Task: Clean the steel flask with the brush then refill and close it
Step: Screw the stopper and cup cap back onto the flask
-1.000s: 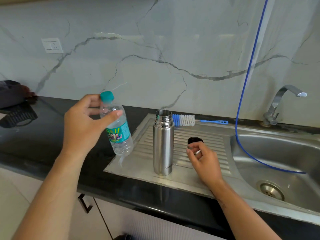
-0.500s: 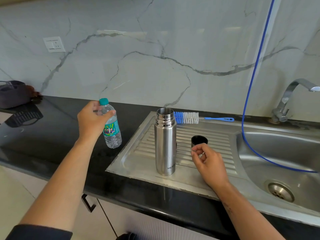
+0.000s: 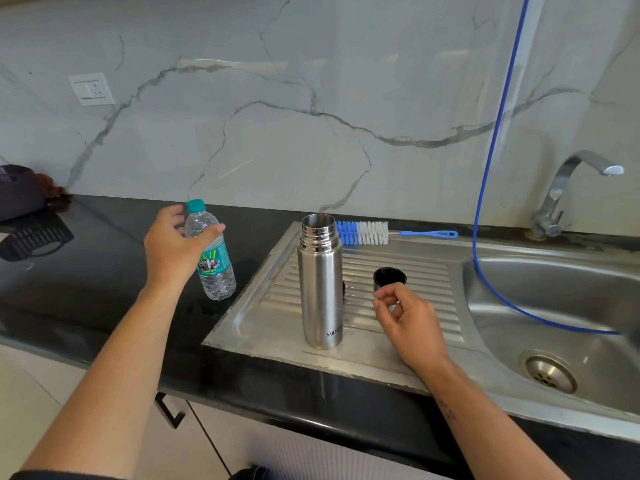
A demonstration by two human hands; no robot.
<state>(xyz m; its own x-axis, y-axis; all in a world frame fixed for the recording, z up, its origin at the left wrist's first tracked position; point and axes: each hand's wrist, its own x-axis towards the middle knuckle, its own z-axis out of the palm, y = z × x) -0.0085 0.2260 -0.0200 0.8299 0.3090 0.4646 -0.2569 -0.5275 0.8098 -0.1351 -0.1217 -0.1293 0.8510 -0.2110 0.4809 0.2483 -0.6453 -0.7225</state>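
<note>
Closing comes next, I judge: steel flask [image 3: 320,282] stands uncapped at centre on the drainboard, its cap [image 3: 388,277] at three o'clock. My right hand [image 3: 410,323] hovers empty, fingers loosely curled; my left hand [image 3: 175,249] cups the water bottle [image 3: 212,258] at nine o'clock.

Home kitchen: steel sink [image 3: 554,306] w/ drainboard at 3 o'clock, tap [image 3: 568,188] at 2, black countertop [image 3: 104,271], marble backsplash [image 3: 311,98].

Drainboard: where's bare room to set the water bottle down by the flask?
Bare ribbed drainboard lies between its left rim and the flask, and along the front edge. Right of the flask is crowded: cap, right hand. Brush lines the back.
</note>
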